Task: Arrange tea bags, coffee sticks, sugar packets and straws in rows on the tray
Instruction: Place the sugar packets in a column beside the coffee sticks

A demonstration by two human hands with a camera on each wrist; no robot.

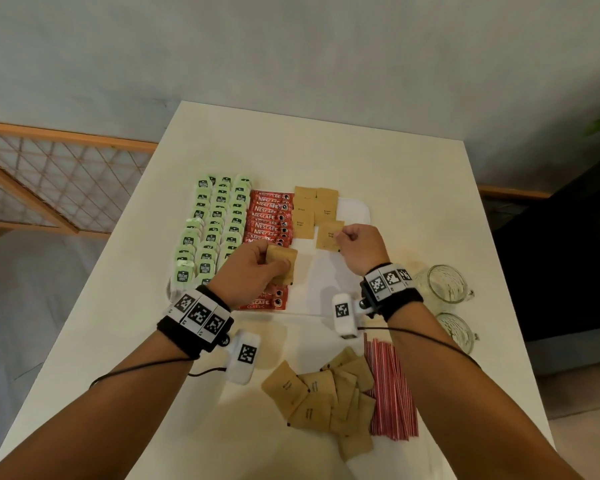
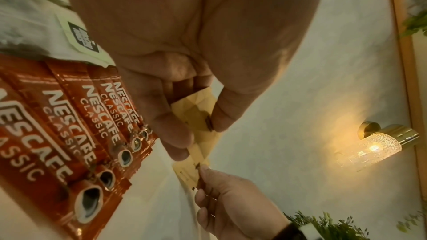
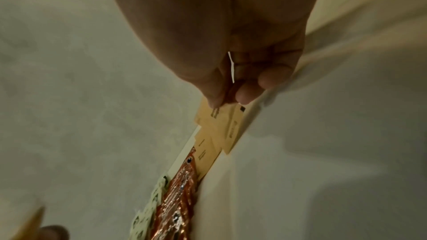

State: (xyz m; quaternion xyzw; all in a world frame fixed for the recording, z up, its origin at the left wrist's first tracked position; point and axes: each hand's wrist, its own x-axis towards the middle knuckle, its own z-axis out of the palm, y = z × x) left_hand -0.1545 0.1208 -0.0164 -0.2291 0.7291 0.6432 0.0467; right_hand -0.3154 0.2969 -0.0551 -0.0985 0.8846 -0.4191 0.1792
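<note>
Sugar packets are being laid now: the right hand (image 1: 357, 245) pinches one packet (image 1: 328, 235) over the tray (image 1: 355, 209), the left hand (image 1: 253, 271) grips another (image 1: 283, 266) (more wait at the worktop's near edge). Next, lower each beside the laid rows.

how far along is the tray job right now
Done: tea bags and coffee sticks lie in rows on the tray. In hand: the sugar packets; the left hand and right hand each pinch one. Left: the loose sugar pile and the straws on the table.
</note>
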